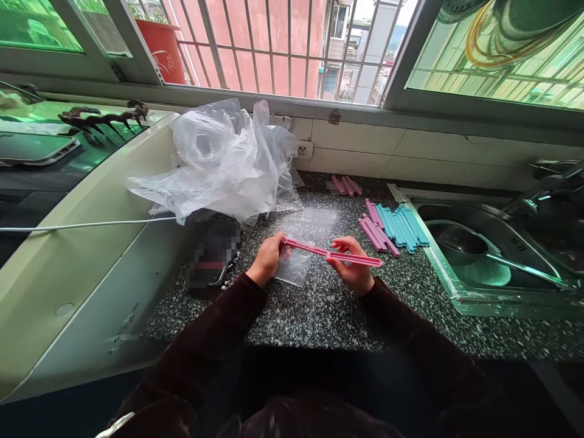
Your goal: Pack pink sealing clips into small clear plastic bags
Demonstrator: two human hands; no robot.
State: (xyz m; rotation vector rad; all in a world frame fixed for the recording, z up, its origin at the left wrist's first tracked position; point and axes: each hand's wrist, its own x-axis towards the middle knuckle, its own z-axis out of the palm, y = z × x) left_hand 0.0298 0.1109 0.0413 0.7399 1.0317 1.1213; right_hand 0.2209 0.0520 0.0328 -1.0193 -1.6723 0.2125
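Note:
A long pink bag sealing clip [356,260] stretches between my two hands above the counter, with a joint or overlap near its middle. My left hand [267,258] pinches its left end. Under that end is a small clear plastic bag [294,274]; whether my left fingers also grip the bag is unclear. My right hand [356,275] has thumb and fingers closed around the clip near the middle, and the right end sticks out past them. To the right, several pink clips [376,234] lie beside a row of blue clips [401,226].
Crumpled clear plastic bags [228,158] fill the back left, with a dark, partly blurred object [212,249] before them. More pink clips [347,185] lie near the wall. At right is a sink [456,298] holding a pan [458,237]. A white cable [91,225] crosses from the left.

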